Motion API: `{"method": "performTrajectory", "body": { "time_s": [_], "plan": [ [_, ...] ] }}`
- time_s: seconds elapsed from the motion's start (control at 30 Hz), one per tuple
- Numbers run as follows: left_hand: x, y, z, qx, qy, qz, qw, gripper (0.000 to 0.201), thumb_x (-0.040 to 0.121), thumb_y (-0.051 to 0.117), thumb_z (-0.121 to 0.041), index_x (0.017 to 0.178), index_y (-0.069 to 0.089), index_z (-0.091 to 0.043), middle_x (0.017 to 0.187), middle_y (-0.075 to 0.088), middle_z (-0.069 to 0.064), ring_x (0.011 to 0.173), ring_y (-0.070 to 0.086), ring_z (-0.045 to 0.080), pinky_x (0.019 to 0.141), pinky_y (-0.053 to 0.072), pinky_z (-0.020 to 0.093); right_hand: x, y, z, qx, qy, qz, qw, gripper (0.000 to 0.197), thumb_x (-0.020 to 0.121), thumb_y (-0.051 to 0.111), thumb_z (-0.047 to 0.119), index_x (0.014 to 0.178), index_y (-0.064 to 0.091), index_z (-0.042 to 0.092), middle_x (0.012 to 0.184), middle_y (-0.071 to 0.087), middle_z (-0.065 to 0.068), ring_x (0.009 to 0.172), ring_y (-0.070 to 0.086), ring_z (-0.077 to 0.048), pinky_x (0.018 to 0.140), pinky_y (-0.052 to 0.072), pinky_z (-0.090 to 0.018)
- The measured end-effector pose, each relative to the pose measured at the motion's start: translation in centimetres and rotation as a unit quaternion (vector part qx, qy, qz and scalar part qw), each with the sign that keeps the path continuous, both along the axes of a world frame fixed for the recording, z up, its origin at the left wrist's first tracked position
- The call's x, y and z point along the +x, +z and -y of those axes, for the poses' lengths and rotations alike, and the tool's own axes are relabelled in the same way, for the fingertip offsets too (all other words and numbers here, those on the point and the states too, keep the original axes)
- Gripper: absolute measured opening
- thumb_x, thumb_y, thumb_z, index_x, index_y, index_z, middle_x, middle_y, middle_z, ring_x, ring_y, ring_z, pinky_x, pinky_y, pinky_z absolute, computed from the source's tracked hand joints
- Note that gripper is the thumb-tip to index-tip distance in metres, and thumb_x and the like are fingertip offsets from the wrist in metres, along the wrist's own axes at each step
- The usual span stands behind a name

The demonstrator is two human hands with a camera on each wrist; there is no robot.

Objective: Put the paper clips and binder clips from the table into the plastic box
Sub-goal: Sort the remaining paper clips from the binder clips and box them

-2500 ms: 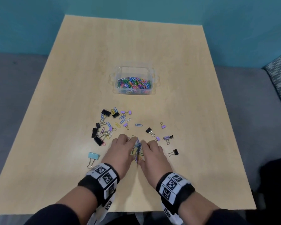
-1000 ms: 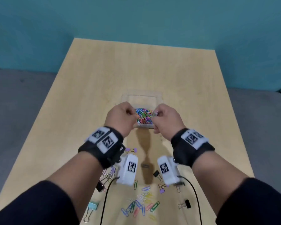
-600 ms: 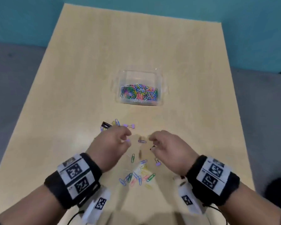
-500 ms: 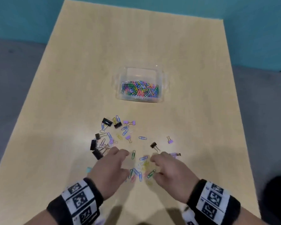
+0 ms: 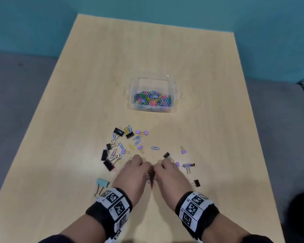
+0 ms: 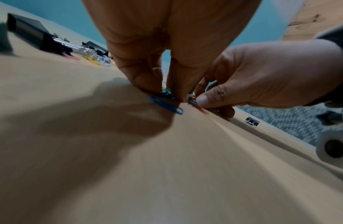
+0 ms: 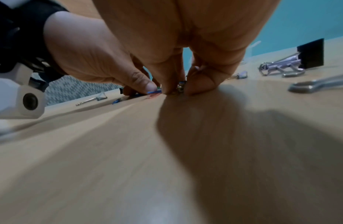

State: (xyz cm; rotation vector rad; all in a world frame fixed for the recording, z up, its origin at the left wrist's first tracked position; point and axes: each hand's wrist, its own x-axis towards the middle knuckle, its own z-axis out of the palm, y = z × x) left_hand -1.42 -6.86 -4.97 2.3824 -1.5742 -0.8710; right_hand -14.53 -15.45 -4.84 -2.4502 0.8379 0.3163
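On the table [image 5: 77, 172], left hand [image 5: 132, 174] and right hand [image 5: 168, 175] knuckle-up, fingertips pinching paper clips [image 6: 165, 104].

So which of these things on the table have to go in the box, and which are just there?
For the job:
- paper clips loose on the table, and the bunch both hands pinch, left hand, right hand
- black binder clips
- purple binder clips
- light blue binder clip
- plastic box

Just there:
- table
- wrist bands
- blue wall
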Motion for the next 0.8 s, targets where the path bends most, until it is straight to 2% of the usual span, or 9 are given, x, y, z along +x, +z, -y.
{"method": "performTrajectory", "body": {
  "time_s": [0.13, 0.23, 0.33, 0.43, 0.53, 0.6, 0.7, 0.77, 0.8],
  "plan": [
    [-0.1, 0.3, 0.4, 0.021, -0.034, 0.026, 0.999, 0.025, 0.082, 0.048, -0.006, 0.098, 0.047, -0.024, 0.098, 0.04, -0.001, 0.083, 0.047, 0.021, 0.066, 0.04, 0.031, 0.3, 0.6, 0.6, 0.006, 0.023, -0.013, 1.0, 0.038, 0.076, 0.046, -0.006, 0.106, 0.046, 0.017, 0.109, 0.042, -0.005, 0.095, 0.046, -0.026, 0.068, 0.033, -0.03],
    [-0.1, 0.5, 0.6, 0.027, -0.04, 0.032, 0.998, 0.035, 0.078, 0.044, -0.002, 0.105, 0.047, -0.025, 0.099, 0.039, 0.0, 0.082, 0.044, 0.021, 0.066, 0.032, 0.028, 0.6, 0.8, 1.1, 0.014, 0.02, -0.006, 1.0, 0.031, 0.078, 0.048, -0.006, 0.102, 0.049, 0.015, 0.105, 0.046, -0.006, 0.088, 0.05, -0.026, 0.065, 0.029, -0.031],
    [-0.2, 0.9, 0.8, 0.036, -0.06, 0.04, 0.997, 0.044, 0.077, 0.043, 0.001, 0.114, 0.045, -0.025, 0.104, 0.041, 0.002, 0.089, 0.049, 0.023, 0.068, 0.032, 0.03, 0.6, 1.1, 1.4, 0.016, 0.009, -0.005, 1.0, 0.02, 0.084, 0.047, -0.002, 0.095, 0.05, 0.014, 0.1, 0.048, -0.006, 0.073, 0.043, -0.024, 0.059, 0.026, -0.03],
    [-0.4, 1.3, 1.1, 0.055, -0.077, 0.057, 0.994, 0.035, 0.08, 0.043, 0.0, 0.11, 0.044, -0.019, 0.105, 0.043, 0.003, 0.086, 0.05, 0.024, 0.065, 0.032, 0.032, 0.7, 1.0, 1.8, 0.038, -0.017, -0.012, 0.999, 0.014, 0.09, 0.044, 0.008, 0.085, 0.042, 0.021, 0.091, 0.041, 0.001, 0.071, 0.038, -0.022, 0.052, 0.022, -0.03],
    [-0.1, 1.5, 1.3, 0.05, -0.027, 0.027, 0.998, 0.014, 0.09, 0.044, -0.01, 0.087, 0.038, -0.022, 0.09, 0.04, 0.0, 0.071, 0.044, 0.024, 0.061, 0.029, 0.031, 0.4, 1.0, 2.2, 0.075, -0.05, 0.006, 0.996, 0.014, 0.09, 0.046, 0.015, 0.078, 0.042, 0.02, 0.084, 0.044, 0.005, 0.075, 0.046, -0.022, 0.062, 0.033, -0.032],
    [0.5, 1.8, 1.3, 0.017, 0.023, -0.032, 0.999, 0.017, 0.092, 0.047, -0.02, 0.078, 0.038, -0.023, 0.081, 0.042, -0.004, 0.072, 0.047, 0.022, 0.061, 0.033, 0.031, 0.2, 1.4, 2.6, 0.114, -0.084, 0.028, 0.99, 0.011, 0.087, 0.051, 0.016, 0.076, 0.049, 0.018, 0.079, 0.051, 0.005, 0.072, 0.05, -0.017, 0.061, 0.038, -0.029],
    [2.3, 3.4, 2.2, -0.032, 0.102, -0.118, 0.987, 0.021, 0.088, 0.055, -0.024, 0.07, 0.044, -0.022, 0.069, 0.051, -0.004, 0.064, 0.051, 0.017, 0.06, 0.042, 0.033, 0.9, 2.8, 4.2, 0.222, -0.185, 0.084, 0.954, 0.009, 0.08, 0.057, 0.014, 0.073, 0.056, 0.019, 0.066, 0.057, 0.005, 0.055, 0.053, -0.013, 0.055, 0.049, -0.033],
    [4.3, 4.6, 4.2, -0.057, 0.128, -0.123, 0.982, 0.018, 0.087, 0.058, -0.025, 0.071, 0.051, -0.019, 0.065, 0.056, -0.003, 0.06, 0.056, 0.018, 0.059, 0.045, 0.032, 2.4, 3.9, 6.5, 0.254, -0.236, 0.127, 0.929, 0.01, 0.08, 0.059, 0.012, 0.072, 0.057, 0.017, 0.058, 0.056, 0.003, 0.047, 0.055, -0.016, 0.042, 0.045, -0.027],
    [5.4, 5.1, 5.5, -0.073, 0.133, -0.108, 0.982, 0.017, 0.087, 0.059, -0.025, 0.072, 0.054, -0.017, 0.065, 0.058, -0.002, 0.06, 0.058, 0.02, 0.058, 0.044, 0.031, 3.4, 4.5, 8.0, 0.242, -0.245, 0.143, 0.928, 0.011, 0.081, 0.06, 0.011, 0.071, 0.057, 0.016, 0.056, 0.056, 0.002, 0.045, 0.055, -0.017, 0.038, 0.039, -0.022]
  ]
}}
